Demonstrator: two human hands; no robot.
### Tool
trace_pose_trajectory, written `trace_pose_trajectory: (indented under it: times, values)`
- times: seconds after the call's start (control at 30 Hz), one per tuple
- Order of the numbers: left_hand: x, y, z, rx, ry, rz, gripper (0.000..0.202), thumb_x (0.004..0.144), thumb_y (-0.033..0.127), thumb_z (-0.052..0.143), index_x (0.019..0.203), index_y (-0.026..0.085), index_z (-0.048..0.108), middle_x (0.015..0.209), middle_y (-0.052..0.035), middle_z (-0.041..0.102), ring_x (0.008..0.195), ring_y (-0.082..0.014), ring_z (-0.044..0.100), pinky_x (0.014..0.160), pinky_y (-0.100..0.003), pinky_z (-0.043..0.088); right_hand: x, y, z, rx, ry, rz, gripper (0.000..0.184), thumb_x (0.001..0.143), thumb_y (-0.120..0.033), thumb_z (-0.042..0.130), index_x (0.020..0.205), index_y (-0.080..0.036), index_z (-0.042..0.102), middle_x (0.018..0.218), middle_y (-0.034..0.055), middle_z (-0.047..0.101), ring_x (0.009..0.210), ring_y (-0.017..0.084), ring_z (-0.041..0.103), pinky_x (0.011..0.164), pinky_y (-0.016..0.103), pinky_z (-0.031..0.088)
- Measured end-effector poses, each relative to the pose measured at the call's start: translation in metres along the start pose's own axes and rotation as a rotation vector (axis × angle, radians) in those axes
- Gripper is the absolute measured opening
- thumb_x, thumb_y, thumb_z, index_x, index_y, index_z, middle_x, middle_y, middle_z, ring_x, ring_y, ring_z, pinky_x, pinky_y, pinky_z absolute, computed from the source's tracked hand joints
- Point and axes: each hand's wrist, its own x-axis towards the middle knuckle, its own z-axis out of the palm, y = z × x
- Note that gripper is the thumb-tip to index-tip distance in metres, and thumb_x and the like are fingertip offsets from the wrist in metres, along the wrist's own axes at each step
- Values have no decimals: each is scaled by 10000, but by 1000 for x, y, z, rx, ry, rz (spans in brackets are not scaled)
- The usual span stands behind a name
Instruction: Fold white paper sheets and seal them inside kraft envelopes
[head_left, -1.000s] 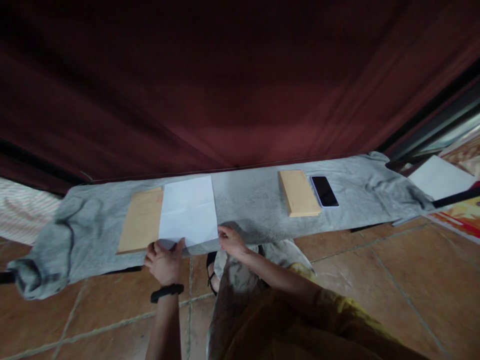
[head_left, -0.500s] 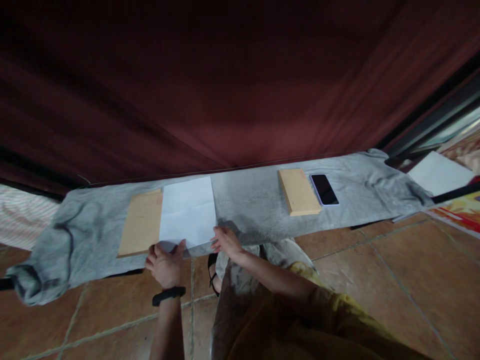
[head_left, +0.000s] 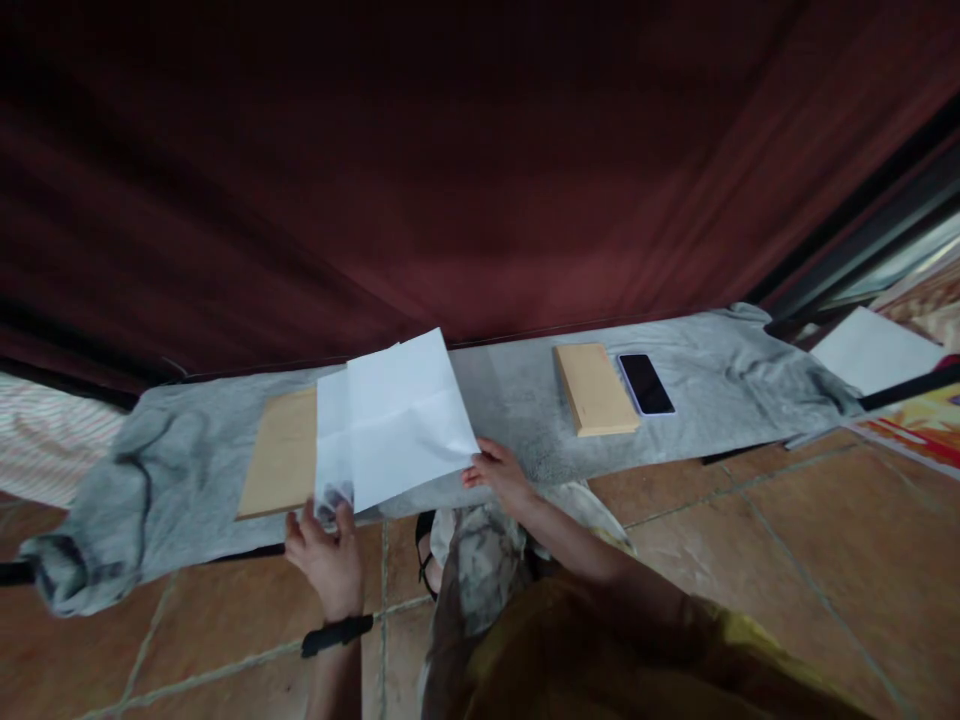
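**Upper sheet (head_left: 405, 415) aslant, right hand (head_left: 499, 475) at its corner**

The right hand's fingers pinch the upper sheet by its near right corner, a grip that seems chosen to leave the white face uncovered. That sheet sits askew over the lower sheet (head_left: 332, 430), baring a strip along its left side. Beside this, at its left, lies a brown envelope (head_left: 277, 455), perhaps one of several; the paper hides where it ends.

The left hand (head_left: 324, 565) has its fingers loosely parted at the near edge, gripping nothing that shows; I cannot tell whether they touch the paper. Being there, it probably serves to steady things.

Well apart to the right, a brown stack (head_left: 596, 388) is squared up, likely for neatness, with a phone (head_left: 647, 384) just beside it, screen up.

All rest on a narrow tabletop draped in grey cloth (head_left: 510, 405), rumpled at both ends. A dark red curtain (head_left: 480, 220) hangs behind; brown tiles (head_left: 712, 580) pave the dim room.
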Motion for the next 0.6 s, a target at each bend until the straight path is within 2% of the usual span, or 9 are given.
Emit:
trace_pose_trajectory:
  times: [0.13,0.3,0.4,0.5,0.6]
  values:
    - [-13,21,8,-24,-62,122,605,964,438,482,1456,87,443,1576,-269,327,1467,-389,339,1170,-565,316,-18,-17,-50,46,103,-4,392,632,-406,793,921,-204,622,649,-22,655,619,191,679,617,330,578]
    - [-9,35,17,87,-136,160,621,968,456,476,1464,84,449,1576,-285,333,1457,-412,331,1124,-600,348,-37,-20,-91,65,219,-38,443,576,-419,838,911,-212,636,694,-13,674,635,193,679,622,340,570]
    - [3,29,15,227,-239,339,540,980,408,454,1453,149,486,1564,-224,416,1459,-380,335,1126,-619,321,-44,-22,-115,0,293,-65,429,584,-447,833,882,-216,629,693,-8,673,636,205,689,639,362,582]
    - [19,23,12,348,-322,538,449,987,279,405,1403,194,551,1506,-172,521,1416,-328,407,1134,-609,297,-50,-26,-134,-54,352,-45,410,563,-420,825,868,-207,652,701,15,697,597,210,686,581,349,578]
    - [34,23,11,448,-372,644,462,965,149,346,1350,191,598,1441,-155,590,1348,-321,482,1089,-584,349,-53,-26,-143,-49,398,-21,391,525,-390,841,819,-206,660,660,19,698,557,217,681,543,350,583]
